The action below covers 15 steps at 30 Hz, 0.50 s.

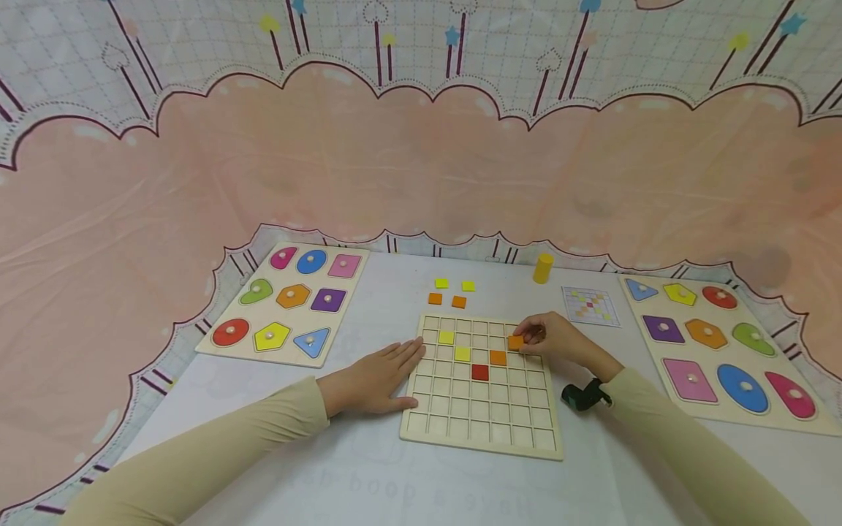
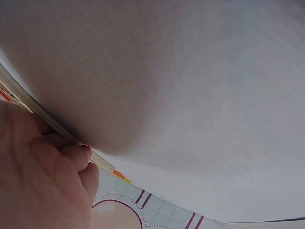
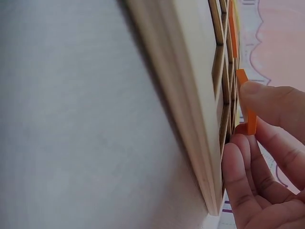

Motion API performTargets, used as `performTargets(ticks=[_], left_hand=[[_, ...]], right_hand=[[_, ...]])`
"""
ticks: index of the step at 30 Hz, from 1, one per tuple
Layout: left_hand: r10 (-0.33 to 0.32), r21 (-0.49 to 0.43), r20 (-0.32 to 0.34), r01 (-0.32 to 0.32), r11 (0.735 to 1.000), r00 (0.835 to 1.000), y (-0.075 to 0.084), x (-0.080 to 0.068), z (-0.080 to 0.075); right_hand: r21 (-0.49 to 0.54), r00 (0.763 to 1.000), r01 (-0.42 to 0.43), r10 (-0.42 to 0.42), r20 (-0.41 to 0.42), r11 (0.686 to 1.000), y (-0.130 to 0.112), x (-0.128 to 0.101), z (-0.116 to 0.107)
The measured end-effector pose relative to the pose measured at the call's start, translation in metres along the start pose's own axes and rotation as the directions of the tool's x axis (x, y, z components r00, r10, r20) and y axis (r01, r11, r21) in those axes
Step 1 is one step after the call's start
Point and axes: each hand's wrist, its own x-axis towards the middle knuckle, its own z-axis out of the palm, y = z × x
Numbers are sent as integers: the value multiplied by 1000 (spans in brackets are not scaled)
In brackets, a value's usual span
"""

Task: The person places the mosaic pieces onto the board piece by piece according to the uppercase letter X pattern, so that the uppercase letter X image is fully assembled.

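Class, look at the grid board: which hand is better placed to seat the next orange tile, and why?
Right. The right hand already pinches the orange tile over the grid board; the left hand lies flat against the board's left edge, likely steadying it.

On the white table [image 1: 368, 482] lies a wooden grid board [image 1: 483, 427], and the left hand [image 1: 375, 380] rests flat against its left edge while the right hand [image 1: 559, 340] pinches an orange tile [image 1: 516, 342] over a cell near the board's upper right. Already seated in the grid are two yellow tiles [image 1: 446, 337], an orange one [image 1: 498, 358] and a red one [image 1: 480, 372] (they run in a loose V). Beyond the board lie four loose tiles [image 1: 451, 292], a yellow cylinder [image 1: 542, 268] and a small pattern card [image 1: 590, 305], with a shape puzzle board on the left [image 1: 289, 301] and on the right [image 1: 720, 347].
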Motion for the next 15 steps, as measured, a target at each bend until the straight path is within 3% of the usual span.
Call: performTargets(ticks=[15], left_hand=[[8, 7, -6, -8, 1000, 1000, 0, 0, 0]], right_hand=[[-31, 1000, -12, 12, 0, 999, -3, 2, 2]])
